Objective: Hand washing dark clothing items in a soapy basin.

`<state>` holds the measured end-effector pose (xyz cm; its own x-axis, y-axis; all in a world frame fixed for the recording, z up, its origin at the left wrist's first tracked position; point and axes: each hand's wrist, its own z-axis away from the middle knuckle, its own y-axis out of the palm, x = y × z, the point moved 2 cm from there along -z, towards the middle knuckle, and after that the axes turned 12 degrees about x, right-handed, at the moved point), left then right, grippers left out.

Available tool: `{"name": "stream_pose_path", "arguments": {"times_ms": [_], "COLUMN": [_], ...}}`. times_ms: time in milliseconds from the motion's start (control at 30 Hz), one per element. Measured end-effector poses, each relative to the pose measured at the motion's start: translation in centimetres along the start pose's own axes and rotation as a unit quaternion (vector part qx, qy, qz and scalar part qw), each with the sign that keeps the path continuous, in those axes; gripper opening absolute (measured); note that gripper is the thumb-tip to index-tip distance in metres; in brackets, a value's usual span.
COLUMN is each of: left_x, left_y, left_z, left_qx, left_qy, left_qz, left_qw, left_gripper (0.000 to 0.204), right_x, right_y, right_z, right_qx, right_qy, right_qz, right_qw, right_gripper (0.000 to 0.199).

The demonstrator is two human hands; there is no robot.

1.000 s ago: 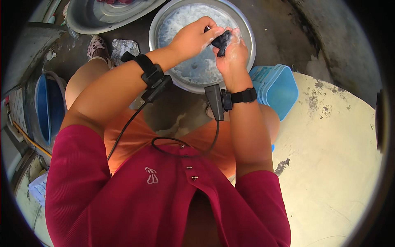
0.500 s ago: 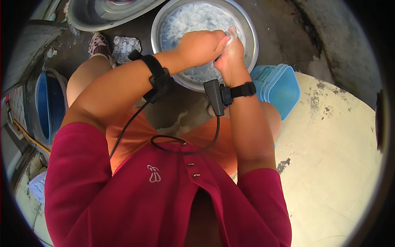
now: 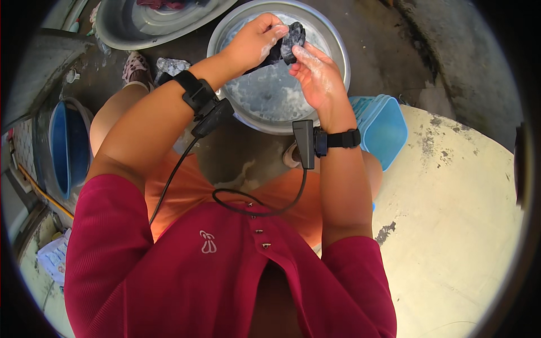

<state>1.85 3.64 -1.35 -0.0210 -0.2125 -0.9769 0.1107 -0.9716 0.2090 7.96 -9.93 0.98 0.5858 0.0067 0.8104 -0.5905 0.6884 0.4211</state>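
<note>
A wet, bunched black cloth [image 3: 292,43] is held up over a round metal basin [image 3: 342,76] of cloudy, sudsy water. My left hand [image 3: 255,44] pinches the cloth from the left, and a darker part of it hangs below those fingers. On the right, my right hand [image 3: 320,77] grips the cloth's lower edge with its fingertips, the other fingers loosely curled. White suds cling to both hands. Whether the cloth is a sock or another small garment, I cannot tell.
A larger grey basin [image 3: 135,39] with dark red cloth inside stands at far left. Beside my right forearm sits a light blue bucket [image 3: 383,132], next to a worn cream surface [image 3: 451,214]. A blue tub [image 3: 70,149] stands left. A crumpled silvery packet [image 3: 171,67] lies near my foot.
My hands were pressed together over the basin; now they are apart, with the black cloth showing between them. My left hand has risen slightly and moved left.
</note>
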Motion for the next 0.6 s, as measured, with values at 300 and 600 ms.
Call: {"name": "stream_pose_path", "arguments": {"times_ms": [300,600], "left_x": [-1.7,-2.5], "left_y": [4.4,4.7], "left_z": [2.1,1.5], "left_qx": [-0.002,-0.037], "left_qy": [0.124,0.073], "left_qz": [-0.487,-0.455], "left_qw": [0.865,0.887], "left_gripper": [0.029,0.038], "right_x": [-0.3,-1.8], "right_y": [0.9,2.3], "right_z": [0.1,0.3], "right_qx": [-0.085,-0.089], "right_qy": [-0.030,0.107], "right_qz": [-0.068,-0.115], "right_qw": [0.994,0.984], "right_gripper": [0.027,0.030]}}
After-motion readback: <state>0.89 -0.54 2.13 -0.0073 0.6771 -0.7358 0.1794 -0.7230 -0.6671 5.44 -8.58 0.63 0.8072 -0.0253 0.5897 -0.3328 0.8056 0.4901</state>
